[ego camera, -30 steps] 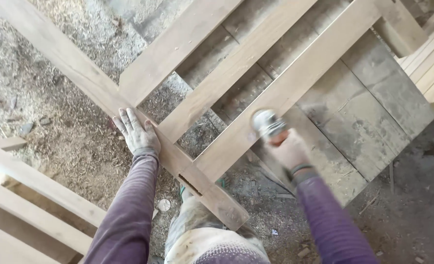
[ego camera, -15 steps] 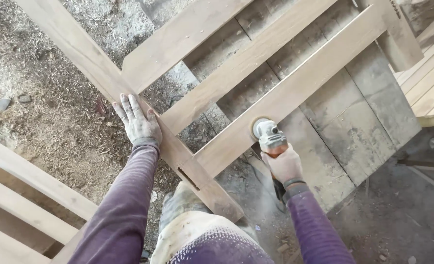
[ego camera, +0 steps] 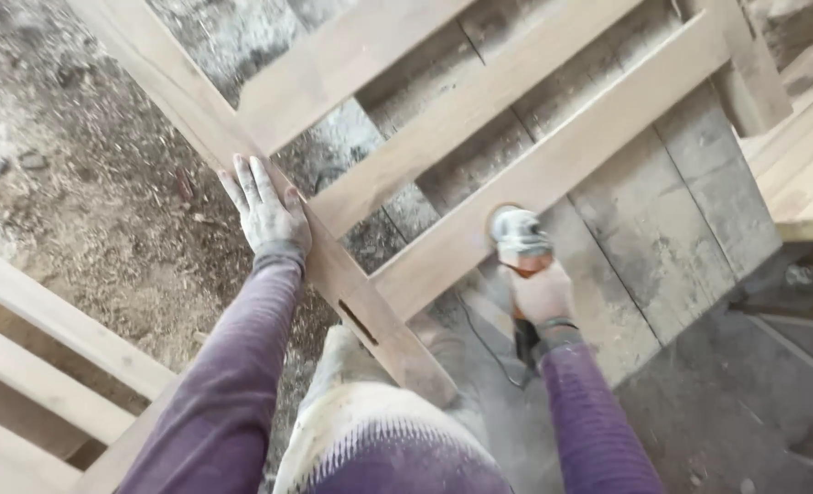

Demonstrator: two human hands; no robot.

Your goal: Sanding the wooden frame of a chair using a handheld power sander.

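Right hand (ego camera: pixel 542 293) grips angle grinder (ego camera: pixel 519 240), disc at lower rail (ego camera: pixel 553 174) running toward upper right; left hand (ego camera: pixel 269 212) flat, open on stile (ego camera: pixel 333 265), centre-left.

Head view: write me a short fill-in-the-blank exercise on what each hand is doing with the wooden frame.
1. The left hand lies flat on the frame's long ____ side rail.
2. The right hand grips an orange-bodied power ____.
3. The tool's head presses against the edge of a ____ of the frame.

Missing words: wooden; sander; crosspiece
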